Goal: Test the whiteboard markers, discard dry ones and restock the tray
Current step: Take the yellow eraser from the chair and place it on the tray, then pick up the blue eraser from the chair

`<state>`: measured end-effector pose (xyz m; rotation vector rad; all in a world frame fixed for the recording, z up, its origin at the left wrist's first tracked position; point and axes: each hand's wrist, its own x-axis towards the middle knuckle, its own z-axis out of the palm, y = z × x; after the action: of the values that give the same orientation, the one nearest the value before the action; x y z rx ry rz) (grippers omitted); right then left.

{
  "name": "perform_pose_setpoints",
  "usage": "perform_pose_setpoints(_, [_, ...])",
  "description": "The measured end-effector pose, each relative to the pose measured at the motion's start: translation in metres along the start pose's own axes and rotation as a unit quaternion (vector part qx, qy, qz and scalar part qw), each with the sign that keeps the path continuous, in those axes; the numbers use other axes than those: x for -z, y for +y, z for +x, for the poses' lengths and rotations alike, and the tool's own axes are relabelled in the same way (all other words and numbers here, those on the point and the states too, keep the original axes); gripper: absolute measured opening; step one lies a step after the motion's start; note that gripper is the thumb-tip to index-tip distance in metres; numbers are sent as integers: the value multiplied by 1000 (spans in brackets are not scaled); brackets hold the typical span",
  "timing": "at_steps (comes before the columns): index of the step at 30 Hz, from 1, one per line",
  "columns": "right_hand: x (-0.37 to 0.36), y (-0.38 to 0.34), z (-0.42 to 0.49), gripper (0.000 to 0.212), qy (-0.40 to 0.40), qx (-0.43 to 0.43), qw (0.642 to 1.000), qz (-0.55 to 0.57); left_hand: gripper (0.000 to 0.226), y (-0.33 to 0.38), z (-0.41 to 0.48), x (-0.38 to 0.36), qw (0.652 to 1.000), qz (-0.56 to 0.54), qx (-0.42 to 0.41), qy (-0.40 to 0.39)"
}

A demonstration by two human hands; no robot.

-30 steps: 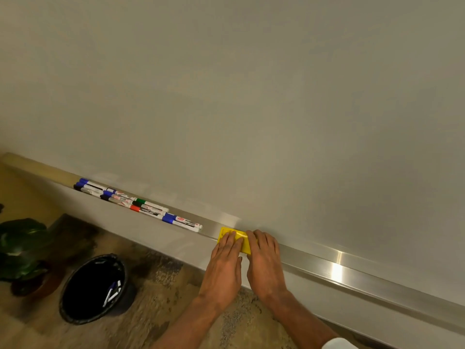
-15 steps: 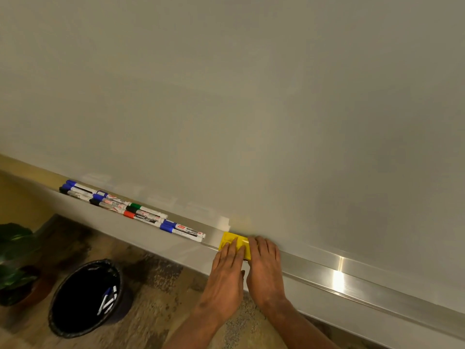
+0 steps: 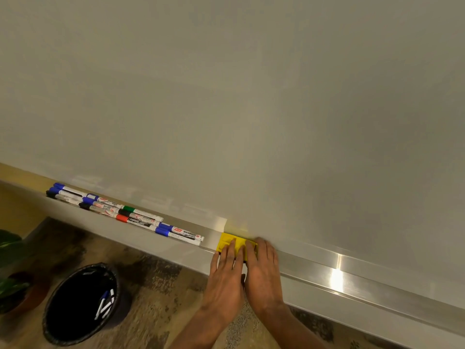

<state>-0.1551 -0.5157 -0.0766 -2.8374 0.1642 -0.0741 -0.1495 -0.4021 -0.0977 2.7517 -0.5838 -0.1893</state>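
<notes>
Apparently a closing step. The left hand (image 3: 226, 275) and the right hand (image 3: 264, 270) lie side by side, touching, on the yellow eraser (image 3: 227, 241), which sits in the metal tray (image 3: 314, 263) at the foot of the whiteboard (image 3: 251, 96). Each hand is flat with straight fingers, the left across the eraser's middle and the right at three o'clock over its end. Neither curls round anything. Flat pressure of this kind suits seating or sliding the eraser along the ledge rather than lifting it.

The markers (image 3: 125, 212) lie capped in the same tray at about ten o'clock from the hands, in parallel rows, the nearest close to the eraser but apart from it. Laid lengthwise, they are unlikely to roll over the lip.

On the floor at eight o'clock stands a black bin (image 3: 63, 311) holding a few discarded markers (image 3: 105, 304) — presumably the dry ones, kept within easy drop of the tray. A potted plant (image 3: 10, 260) shows at nine o'clock, at the picture's edge. The board face carries no visible test strokes, so the task appears nearly complete.
</notes>
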Motion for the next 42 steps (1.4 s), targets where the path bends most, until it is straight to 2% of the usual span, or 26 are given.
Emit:
perform_pose_setpoints(4, [2,0,-1,65,-8,1,1000,-6,71,7,-1,12,1000,18,20,-2])
perform_pose_setpoints(7, [8,3,-6,55,10,6,1000,8,68,13,-1,25,998,55,28,-6])
perform_pose_setpoints(9, [14,7,-11,53,35,4,999,21,62,13,-2,26,998,43,39,0])
perform_pose_setpoints(13, [31,13,-26,40,109,19,993,39,54,22,-7,30,996,-29,34,74])
perform_pose_setpoints(15, [43,17,-34,37,123,29,991,36,56,31,-13,33,993,-40,12,107])
perform_pose_setpoints(18, [64,27,-48,33,137,31,989,52,67,52,-23,38,992,-49,20,114])
perform_pose_setpoints(26, [121,68,-102,50,126,20,991,35,74,123,-58,52,992,-38,44,116])
perform_pose_setpoints(31, [162,104,-144,56,137,15,990,34,90,186,-87,65,993,-27,32,107])
perform_pose_setpoints(42, [242,197,-245,60,186,-18,982,23,87,321,-136,66,991,-16,-60,116])
